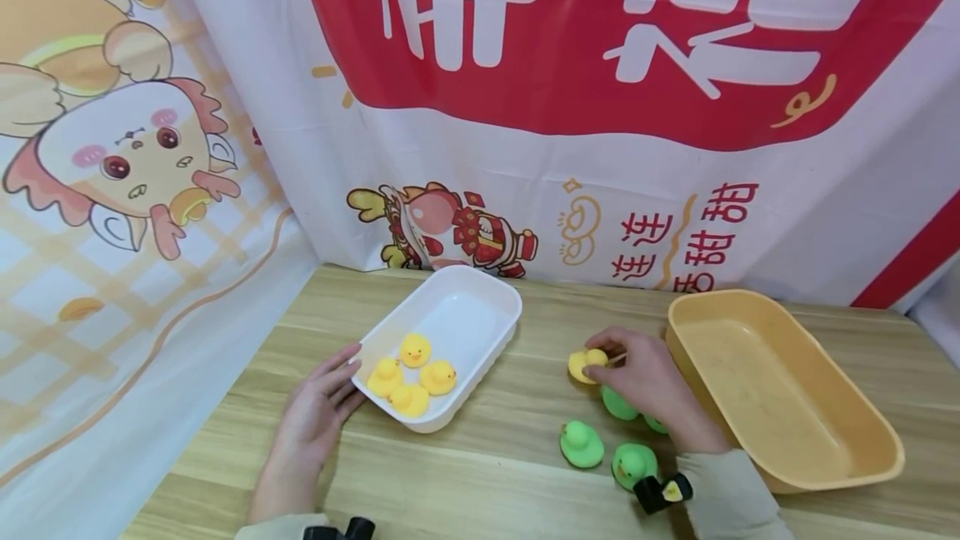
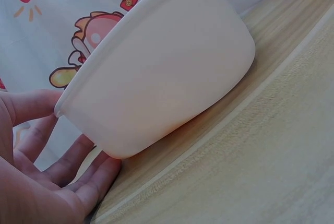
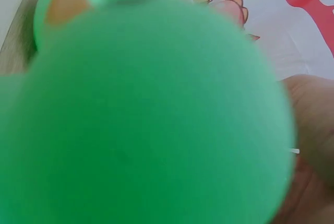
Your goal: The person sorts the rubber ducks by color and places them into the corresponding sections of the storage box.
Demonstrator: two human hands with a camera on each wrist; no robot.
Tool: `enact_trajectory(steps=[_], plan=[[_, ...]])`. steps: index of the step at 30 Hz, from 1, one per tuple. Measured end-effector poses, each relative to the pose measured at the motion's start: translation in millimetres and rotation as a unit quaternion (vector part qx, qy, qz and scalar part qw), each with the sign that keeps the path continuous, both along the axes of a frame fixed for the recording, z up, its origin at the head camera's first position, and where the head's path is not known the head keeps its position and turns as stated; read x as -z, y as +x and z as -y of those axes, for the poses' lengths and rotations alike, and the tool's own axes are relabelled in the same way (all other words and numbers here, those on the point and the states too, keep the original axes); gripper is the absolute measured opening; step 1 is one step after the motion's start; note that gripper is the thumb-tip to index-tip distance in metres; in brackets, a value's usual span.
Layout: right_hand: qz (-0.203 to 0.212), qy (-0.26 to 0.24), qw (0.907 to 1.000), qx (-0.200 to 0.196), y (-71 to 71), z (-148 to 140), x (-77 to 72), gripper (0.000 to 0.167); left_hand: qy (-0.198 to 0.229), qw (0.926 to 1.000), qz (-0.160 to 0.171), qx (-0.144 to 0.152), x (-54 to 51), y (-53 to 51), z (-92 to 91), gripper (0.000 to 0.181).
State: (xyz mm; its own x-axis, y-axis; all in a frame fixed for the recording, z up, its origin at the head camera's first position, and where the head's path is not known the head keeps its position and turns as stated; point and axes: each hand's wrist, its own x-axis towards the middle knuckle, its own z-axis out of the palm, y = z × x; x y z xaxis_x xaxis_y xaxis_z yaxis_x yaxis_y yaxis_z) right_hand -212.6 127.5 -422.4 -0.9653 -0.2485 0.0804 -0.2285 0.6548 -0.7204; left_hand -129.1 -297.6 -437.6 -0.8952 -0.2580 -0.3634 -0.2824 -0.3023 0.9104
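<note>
My right hand [image 1: 647, 369] pinches a yellow rubber duck [image 1: 579, 366] between thumb and fingers, over the right part of the table. Green rubber ducks [image 1: 582, 444] stand close below it, some partly covered by the hand. A blurred green duck [image 3: 156, 114] fills most of the right wrist view, hiding much of that hand. My left hand [image 1: 313, 417] touches the near left end of a white plastic tub [image 1: 468, 294], its fingers fairly straight. In the left wrist view the fingers [image 2: 73, 164] rest against the tub's end wall, from rim to base. Several yellow ducks [image 1: 415, 351] sit inside the tub.
To the right of my right hand stands a larger tan plastic tub [image 1: 780, 398]. Both tubs rest on a wood-grain table [image 1: 517, 457]. A printed cloth [image 1: 480, 119] hangs behind the table, and another printed cloth [image 1: 112, 290] along the left side.
</note>
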Motion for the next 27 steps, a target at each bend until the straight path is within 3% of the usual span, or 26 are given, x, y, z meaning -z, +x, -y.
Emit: enact_trajectory(steps=[4,11,21,27], plan=[[-0.009,-0.027,0.9996,0.002,1.4,0,-4.2,0.028,-0.003,1.0,0.002,0.0,0.5,-0.2,-0.2,0.049],[0.015,-0.061,0.9978,0.021,1.2,-1,-9.7,0.034,-0.008,1.0,0.003,-0.002,0.6,-0.8,-0.3,0.054],[0.017,-0.066,0.9975,0.02,1.5,0,-9.9,0.035,-0.01,0.9999,-0.001,-0.002,0.2,0.2,-0.6,0.05],[0.025,-0.098,0.9947,0.021,2.1,0,-12.5,0.036,-0.009,0.9999,-0.001,-0.006,-0.4,0.1,-1.0,0.048]])
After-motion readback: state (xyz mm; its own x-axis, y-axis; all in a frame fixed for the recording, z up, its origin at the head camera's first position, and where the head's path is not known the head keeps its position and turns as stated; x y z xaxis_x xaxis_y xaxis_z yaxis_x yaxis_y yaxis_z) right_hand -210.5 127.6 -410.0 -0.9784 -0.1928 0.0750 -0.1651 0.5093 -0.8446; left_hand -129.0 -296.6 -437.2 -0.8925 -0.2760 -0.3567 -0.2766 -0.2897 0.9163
